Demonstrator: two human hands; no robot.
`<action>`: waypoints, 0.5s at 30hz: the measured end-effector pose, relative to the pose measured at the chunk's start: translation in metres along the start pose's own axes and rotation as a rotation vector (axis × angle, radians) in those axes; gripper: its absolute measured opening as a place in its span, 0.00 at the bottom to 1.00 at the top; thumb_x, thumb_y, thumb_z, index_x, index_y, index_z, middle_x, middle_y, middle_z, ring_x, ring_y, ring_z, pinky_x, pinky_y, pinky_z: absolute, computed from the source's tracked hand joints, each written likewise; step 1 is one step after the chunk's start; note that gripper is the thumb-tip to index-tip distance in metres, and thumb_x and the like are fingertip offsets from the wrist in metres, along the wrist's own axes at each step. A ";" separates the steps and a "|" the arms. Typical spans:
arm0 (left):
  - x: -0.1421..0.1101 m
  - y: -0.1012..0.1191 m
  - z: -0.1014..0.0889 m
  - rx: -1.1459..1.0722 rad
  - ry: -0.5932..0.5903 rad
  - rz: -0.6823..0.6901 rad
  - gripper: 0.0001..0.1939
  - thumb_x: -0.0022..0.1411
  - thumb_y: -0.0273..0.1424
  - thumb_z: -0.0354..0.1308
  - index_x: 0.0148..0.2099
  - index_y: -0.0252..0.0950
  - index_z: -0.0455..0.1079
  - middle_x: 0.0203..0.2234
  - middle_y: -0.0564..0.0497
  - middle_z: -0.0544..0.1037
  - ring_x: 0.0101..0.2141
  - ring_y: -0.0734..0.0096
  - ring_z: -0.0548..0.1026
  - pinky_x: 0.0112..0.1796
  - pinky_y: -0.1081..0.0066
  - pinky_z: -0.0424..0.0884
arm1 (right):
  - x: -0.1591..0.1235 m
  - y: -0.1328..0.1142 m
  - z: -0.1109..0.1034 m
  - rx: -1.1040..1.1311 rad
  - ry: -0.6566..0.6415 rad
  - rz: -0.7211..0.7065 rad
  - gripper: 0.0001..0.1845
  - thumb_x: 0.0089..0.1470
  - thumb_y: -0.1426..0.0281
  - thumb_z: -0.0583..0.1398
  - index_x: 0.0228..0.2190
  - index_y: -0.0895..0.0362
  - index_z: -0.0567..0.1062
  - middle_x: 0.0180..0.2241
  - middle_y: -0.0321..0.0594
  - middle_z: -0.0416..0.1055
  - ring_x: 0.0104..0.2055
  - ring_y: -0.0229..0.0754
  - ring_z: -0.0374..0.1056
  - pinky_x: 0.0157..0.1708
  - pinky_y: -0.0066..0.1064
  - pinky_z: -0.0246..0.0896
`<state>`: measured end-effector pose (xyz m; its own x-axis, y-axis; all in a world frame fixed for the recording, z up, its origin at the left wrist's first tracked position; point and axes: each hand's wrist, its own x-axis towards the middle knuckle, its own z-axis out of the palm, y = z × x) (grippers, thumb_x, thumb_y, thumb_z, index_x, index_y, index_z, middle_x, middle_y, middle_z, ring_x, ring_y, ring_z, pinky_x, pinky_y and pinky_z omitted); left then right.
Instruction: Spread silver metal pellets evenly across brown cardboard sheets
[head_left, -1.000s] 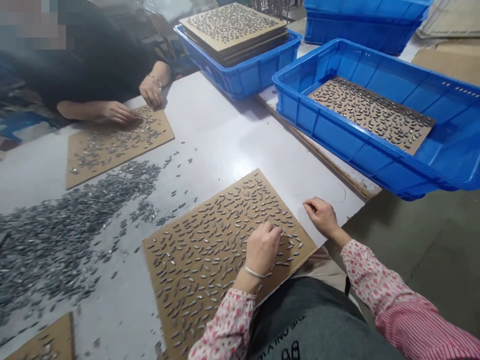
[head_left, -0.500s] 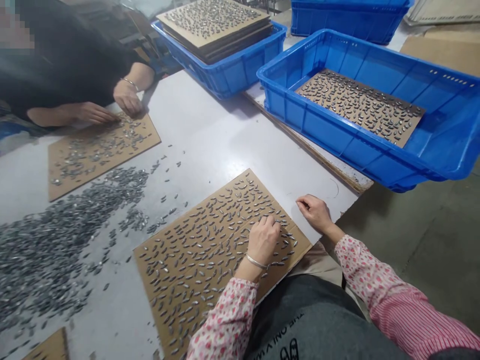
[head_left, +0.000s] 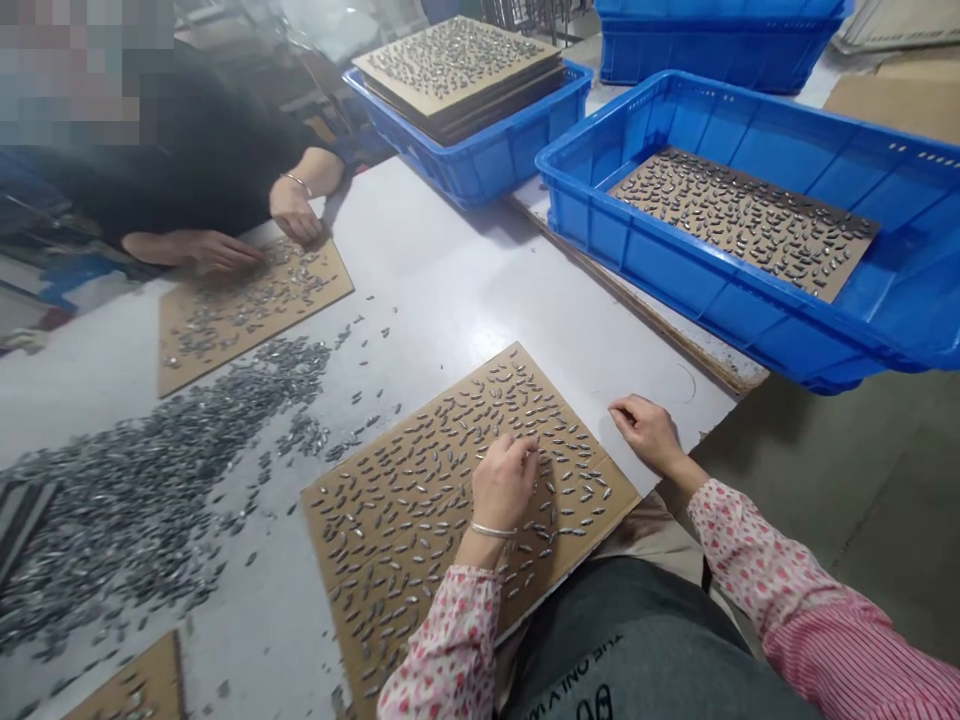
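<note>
Cardboard sheet (head_left: 562, 555), left hand (head_left: 504, 483) covering part, metal pile (head_left: 150, 470) beside, bins (head_left: 622, 228) beyond

The light is bright and white on the tabletop (head_left: 480, 290), and a soft shiny glow sits in its middle, so the light seems to come from above. The metal bits (head_left: 172, 460) have tiny sparkles on them. The left hand (head_left: 506, 485) makes a soft, dark shadow on the cardboard (head_left: 551, 560). Part of the card (head_left: 739, 215) inside the big blue bin (head_left: 675, 265) is dark with shade, and the floor (head_left: 840, 450) looks dim and gray. The top left is foggy and fuzzy, with big blurry squares in the corner. The hand of the other person (head_left: 217, 250) looks smeared. Things near the sides look stretched and slanted.
</note>
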<state>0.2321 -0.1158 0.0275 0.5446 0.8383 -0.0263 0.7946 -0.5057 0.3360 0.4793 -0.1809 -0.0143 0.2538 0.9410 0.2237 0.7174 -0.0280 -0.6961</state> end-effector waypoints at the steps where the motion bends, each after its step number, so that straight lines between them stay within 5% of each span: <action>1: 0.001 -0.002 -0.004 -0.009 0.006 -0.014 0.12 0.65 0.35 0.48 0.39 0.40 0.72 0.33 0.50 0.73 0.35 0.69 0.70 0.33 0.72 0.64 | 0.000 0.000 0.000 -0.001 -0.002 0.001 0.10 0.59 0.66 0.54 0.33 0.53 0.74 0.32 0.40 0.74 0.36 0.43 0.69 0.37 0.33 0.61; 8: -0.016 -0.036 -0.011 -0.183 0.095 -0.092 0.12 0.63 0.36 0.49 0.38 0.40 0.74 0.32 0.50 0.75 0.32 0.71 0.72 0.35 0.71 0.68 | 0.000 -0.001 -0.004 0.058 -0.042 0.033 0.09 0.57 0.66 0.55 0.31 0.53 0.75 0.31 0.40 0.74 0.33 0.42 0.69 0.34 0.33 0.62; 15: -0.123 -0.138 -0.042 -0.193 0.442 -0.622 0.17 0.57 0.44 0.52 0.40 0.40 0.75 0.30 0.52 0.77 0.31 0.67 0.73 0.34 0.69 0.71 | 0.032 -0.005 0.002 0.179 -0.227 -0.014 0.05 0.53 0.68 0.60 0.29 0.54 0.76 0.29 0.36 0.72 0.30 0.37 0.66 0.32 0.29 0.59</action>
<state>0.0442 -0.1407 0.0240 -0.1742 0.9796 0.1002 0.8357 0.0933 0.5412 0.4825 -0.1503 -0.0055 0.0785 0.9929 0.0897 0.5886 0.0264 -0.8080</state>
